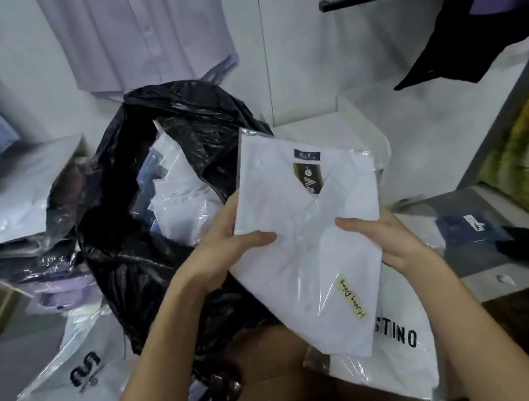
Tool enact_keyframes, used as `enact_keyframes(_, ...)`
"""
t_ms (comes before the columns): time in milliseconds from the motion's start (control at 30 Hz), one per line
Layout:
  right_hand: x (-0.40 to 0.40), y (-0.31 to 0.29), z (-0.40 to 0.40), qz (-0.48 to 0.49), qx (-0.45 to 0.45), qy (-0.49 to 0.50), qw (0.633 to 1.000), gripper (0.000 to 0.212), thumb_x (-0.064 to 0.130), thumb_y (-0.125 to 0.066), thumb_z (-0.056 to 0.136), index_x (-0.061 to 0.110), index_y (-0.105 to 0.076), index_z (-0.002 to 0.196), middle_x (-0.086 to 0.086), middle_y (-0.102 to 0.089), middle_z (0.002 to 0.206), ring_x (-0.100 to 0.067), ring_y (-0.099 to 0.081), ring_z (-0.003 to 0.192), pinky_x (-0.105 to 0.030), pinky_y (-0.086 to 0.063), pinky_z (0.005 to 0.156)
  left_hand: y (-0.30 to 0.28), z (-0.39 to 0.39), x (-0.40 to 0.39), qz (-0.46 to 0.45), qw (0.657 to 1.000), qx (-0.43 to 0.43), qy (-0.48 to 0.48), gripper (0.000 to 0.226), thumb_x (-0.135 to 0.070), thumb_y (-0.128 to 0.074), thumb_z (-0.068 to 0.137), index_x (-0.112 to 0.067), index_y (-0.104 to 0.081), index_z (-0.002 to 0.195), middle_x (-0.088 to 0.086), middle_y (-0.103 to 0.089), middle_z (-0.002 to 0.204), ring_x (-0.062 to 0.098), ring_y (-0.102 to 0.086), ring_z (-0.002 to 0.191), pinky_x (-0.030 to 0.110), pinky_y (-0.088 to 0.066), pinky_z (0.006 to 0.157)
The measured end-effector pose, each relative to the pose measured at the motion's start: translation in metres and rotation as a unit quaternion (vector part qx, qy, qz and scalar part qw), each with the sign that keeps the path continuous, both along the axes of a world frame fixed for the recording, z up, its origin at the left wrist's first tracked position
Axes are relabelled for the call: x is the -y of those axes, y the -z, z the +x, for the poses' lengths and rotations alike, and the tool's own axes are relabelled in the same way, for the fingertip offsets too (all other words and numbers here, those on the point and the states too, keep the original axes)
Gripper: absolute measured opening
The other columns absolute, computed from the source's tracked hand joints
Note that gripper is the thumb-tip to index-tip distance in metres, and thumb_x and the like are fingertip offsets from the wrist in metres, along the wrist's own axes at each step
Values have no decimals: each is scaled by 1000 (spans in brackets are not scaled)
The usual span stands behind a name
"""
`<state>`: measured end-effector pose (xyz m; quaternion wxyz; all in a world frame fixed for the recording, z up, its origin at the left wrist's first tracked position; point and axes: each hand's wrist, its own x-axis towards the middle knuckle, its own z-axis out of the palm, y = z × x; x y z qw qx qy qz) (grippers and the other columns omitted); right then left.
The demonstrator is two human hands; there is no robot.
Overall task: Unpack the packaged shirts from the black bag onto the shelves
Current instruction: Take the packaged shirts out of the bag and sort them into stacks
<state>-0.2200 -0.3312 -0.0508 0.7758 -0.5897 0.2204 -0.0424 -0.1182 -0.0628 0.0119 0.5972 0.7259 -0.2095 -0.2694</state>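
Your fingers curl round one packaged white shirt (pixel 310 238), left hand (pixel 229 251) and right hand (pixel 387 243) gripping its edges above the black bag (pixel 146 253). More packets remain inside; several already lie around on the left stack (pixel 4 207). The white shelf (pixel 332 134) behind looks reachable.

One black bag (pixel 146 253), two hands, one held packaged shirt (pixel 305 228).
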Motion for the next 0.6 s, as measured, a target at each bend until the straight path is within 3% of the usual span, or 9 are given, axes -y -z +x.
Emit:
enact_keyframes(100,11,-4,-8,-18,3,6,1000,46,3,-79,84,8,-66,127,-10,-76,116,-29,-74,106,-42,-58,92,6,-12,7,-18,1000,3,-16,78,-1,-78,85,-38,-48,147,-14,-64,137,9,-60,128,33,-52,104)
enact_keyframes(200,19,1,-16,-31,-2,0,1000,51,2,-81,82,9,-64,129,-11,-76,117,-30,-74,107,-43,-58,92,22,-27,13,-43,997,-34,-51,73,6,-74,85,-37,-53,140,-11,-69,128,14,-67,119,33,-58,94)
enact_keyframes(333,16,23,-29,-55,-41,9,998,52,3,-86,77,11,-66,125,-8,-78,112,-27,-76,100,-39,-60,84,59,-45,16,-38,993,-87,-67,71,8,-73,85,-32,-54,140,-2,-70,129,21,-70,115,43,-59,93)
enact_keyframes(467,-7,63,-40,-39,-77,8,996,49,0,-86,76,16,-67,118,-2,-79,105,-19,-77,92,-27,-61,68,105,-59,6,31,980,-123,-151,65,8,-76,76,-27,-57,128,2,-71,121,26,-70,112,42,-60,90)
enact_keyframes(600,-35,108,-38,-50,-107,-16,993,45,-4,-82,79,13,-68,118,-1,-80,101,-20,-77,92,-26,-60,69,156,-73,-14,123,966,-98,-204,65,-8,-76,63,-32,-62,122,0,-76,109,25,-74,100,45,-61,88)
